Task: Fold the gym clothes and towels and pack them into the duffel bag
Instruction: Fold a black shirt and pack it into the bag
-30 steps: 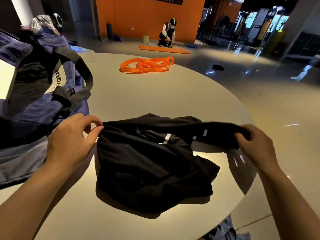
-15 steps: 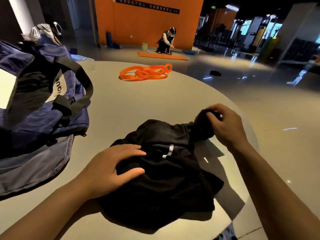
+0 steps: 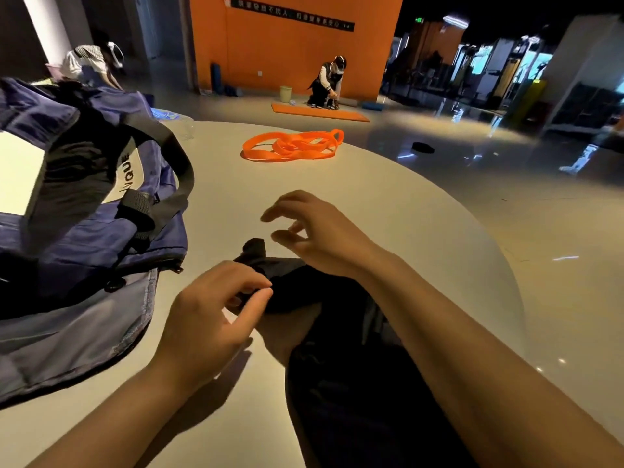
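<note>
Centrally, the left hand (image 3: 216,319) pinches an edge of the black garment (image 3: 337,349), which lies on the white table (image 3: 422,238) toward the lower middle. Above it, the right hand (image 3: 320,231) hovers with fingers loosely spread, holding nothing. At left sits the blue duffel bag (image 3: 84,231).

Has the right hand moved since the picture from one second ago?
Yes. The right hand has let go of the black garment near the table's right edge and moved left and away, toward the orange band.
</note>
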`<state>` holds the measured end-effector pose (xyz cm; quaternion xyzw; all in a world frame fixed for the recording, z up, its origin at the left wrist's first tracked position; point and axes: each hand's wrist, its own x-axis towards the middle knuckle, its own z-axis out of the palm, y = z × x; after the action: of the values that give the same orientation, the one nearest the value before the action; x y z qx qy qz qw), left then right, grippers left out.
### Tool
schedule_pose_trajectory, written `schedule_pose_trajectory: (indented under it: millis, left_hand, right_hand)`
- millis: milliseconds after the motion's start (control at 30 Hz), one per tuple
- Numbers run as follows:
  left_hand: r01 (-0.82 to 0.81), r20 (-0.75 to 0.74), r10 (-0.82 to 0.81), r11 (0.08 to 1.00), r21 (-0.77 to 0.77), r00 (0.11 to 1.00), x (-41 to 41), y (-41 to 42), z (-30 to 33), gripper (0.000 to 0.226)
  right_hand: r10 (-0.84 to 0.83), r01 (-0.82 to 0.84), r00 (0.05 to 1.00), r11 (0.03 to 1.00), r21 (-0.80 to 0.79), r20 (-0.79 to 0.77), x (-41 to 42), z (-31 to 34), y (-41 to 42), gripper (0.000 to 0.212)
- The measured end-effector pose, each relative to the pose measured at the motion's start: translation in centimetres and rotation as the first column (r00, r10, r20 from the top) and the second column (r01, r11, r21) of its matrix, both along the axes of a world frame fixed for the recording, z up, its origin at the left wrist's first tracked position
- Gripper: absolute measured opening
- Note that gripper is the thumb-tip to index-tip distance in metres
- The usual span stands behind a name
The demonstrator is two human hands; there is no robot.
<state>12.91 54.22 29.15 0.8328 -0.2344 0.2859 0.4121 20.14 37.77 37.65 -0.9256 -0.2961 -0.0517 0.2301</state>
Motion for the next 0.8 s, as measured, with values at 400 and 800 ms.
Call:
schedule_pose_trajectory:
  millis: [400,800]
  left_hand:
    - [-0.026,-0.319,0.222,0.855,0.518,0.921,0.8,-0.4,-1.6,0.087]
    - [-0.419,0.040,0.457,0.773,0.475,0.889,1.3,3.7,1.8,0.038]
  right_hand:
    - [-0.557,0.547,0.826,0.829,-0.115,-0.091,-10.4,-7.3,-13.4,0.034]
    - [-0.582,0.566,0.813,0.790,0.236,-0.003,-7.1,-7.1,-15.0,0.023]
